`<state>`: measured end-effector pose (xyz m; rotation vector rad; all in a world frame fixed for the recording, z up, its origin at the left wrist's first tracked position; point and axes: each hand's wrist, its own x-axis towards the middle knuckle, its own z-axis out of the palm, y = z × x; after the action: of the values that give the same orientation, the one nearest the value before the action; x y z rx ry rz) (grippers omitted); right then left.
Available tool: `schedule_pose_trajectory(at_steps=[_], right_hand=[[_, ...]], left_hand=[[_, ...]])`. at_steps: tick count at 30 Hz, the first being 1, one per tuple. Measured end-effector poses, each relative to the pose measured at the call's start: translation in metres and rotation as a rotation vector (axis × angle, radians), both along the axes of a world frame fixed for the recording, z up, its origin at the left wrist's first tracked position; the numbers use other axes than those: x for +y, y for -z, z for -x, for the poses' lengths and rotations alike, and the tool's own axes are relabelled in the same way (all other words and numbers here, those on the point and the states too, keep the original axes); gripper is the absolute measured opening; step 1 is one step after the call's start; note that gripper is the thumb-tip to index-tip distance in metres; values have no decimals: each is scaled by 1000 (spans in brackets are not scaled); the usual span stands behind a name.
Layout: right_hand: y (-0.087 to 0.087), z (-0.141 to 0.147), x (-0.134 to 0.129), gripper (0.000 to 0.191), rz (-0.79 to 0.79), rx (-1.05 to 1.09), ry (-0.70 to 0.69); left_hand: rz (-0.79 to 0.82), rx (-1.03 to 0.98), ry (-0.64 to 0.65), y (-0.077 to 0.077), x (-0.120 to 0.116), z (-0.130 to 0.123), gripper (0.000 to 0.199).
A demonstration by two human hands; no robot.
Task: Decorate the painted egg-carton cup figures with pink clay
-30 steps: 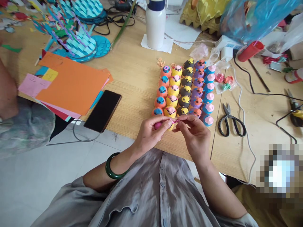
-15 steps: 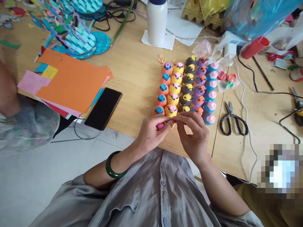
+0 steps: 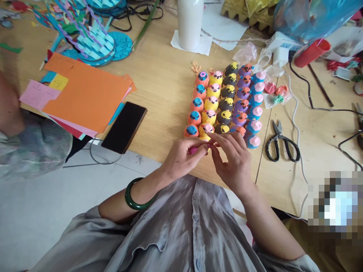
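Note:
My left hand [image 3: 183, 155] is closed around a lump of magenta clay [image 3: 193, 150], part of which shows between thumb and fingers. Its fingertips meet those of my right hand [image 3: 233, 158], which pinches a tiny magenta bit [image 3: 209, 146] at the tip of the lump. Just beyond both hands stand rows of painted egg-shaped figures: orange ones with blue tops [image 3: 194, 118], yellow with pink tops [image 3: 211, 103], black with yellow tops [image 3: 226, 104], purple with orange tops [image 3: 240, 104] and blue with pink tops [image 3: 256, 112]. My hands partly cover the nearest figures.
Black-handled scissors [image 3: 279, 141] lie to the right, beside a white cable [image 3: 295, 113]. A phone [image 3: 124, 127] and orange paper [image 3: 87, 94] are at the left. A white bottle [image 3: 190, 24] stands at the back. People's parts show at both sides.
My right hand's fingers have spread slightly and its thumb and fingertip have shifted at the magenta clay. The camera view has moved a little, so the table items appear slightly displaced.

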<state>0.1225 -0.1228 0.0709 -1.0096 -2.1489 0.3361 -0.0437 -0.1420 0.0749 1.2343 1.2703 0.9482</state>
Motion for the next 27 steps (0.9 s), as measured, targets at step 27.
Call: schedule_pose_trajectory(at_steps=[27], right_hand=[[-3,4,-5,10,652,530,242]], left_hand=[[-265,83,-185,10,-8,-1,29]])
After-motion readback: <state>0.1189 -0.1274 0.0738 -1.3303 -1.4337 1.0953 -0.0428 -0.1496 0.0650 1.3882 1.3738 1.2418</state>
